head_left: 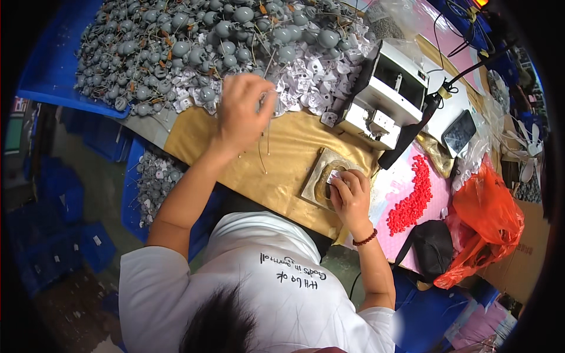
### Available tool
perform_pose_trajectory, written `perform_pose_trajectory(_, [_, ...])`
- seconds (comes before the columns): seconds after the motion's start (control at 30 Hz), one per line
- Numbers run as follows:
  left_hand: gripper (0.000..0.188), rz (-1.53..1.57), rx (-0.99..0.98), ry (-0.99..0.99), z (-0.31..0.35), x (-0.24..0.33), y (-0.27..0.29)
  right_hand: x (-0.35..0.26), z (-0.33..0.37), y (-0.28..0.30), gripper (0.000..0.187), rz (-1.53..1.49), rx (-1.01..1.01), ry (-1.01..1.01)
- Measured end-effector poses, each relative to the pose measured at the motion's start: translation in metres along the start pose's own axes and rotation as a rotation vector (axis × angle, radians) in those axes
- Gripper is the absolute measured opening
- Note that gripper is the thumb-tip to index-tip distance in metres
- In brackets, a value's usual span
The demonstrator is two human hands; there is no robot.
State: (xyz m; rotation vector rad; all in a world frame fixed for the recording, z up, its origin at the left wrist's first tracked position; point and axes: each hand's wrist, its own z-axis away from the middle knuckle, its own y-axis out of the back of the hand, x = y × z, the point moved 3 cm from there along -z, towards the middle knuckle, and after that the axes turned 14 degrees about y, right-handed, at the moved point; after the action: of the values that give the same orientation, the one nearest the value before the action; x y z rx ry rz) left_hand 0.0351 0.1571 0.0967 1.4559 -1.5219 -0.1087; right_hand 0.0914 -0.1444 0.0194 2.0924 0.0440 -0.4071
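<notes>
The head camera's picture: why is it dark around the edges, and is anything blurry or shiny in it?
In the head view, black corners frame a rounded image, typical of a wide fisheye lens; in that view the left hand looks blurred, while the right hand is clearer; also in the head view, bright glints show on the grey balls.

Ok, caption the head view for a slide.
Left hand with dangling wires, right hand at a square block, grey parts piled beyond.

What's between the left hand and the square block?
In the head view: gold table covering, with thin wires hanging below the left hand.
</notes>
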Motion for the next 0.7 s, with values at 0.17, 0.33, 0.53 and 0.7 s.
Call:
perform_pose_trajectory(0.17, [0.019, -0.151, -0.036, 0.123, -0.018, -0.042, 0.022, -0.002, 0.006, -0.004, 0.027, 0.015, 0.020, -0.052])
perform_pose_trajectory(0.33, [0.027, -0.225, -0.268, 0.089, -0.002, -0.045, -0.002, 0.001, 0.006, -0.003, 0.037, -0.059, 0.035, -0.107])
perform_pose_trajectory(0.53, [0.015, -0.479, -0.330, 0.085, -0.011, -0.036, -0.019, 0.005, 0.015, 0.007, 0.041, -0.273, 0.122, -0.285])
perform_pose_trajectory(0.7, [0.011, -0.151, -0.310, 0.092, -0.022, -0.028, 0.004, 0.006, 0.013, 0.017, 0.037, -0.340, 0.201, -0.322])
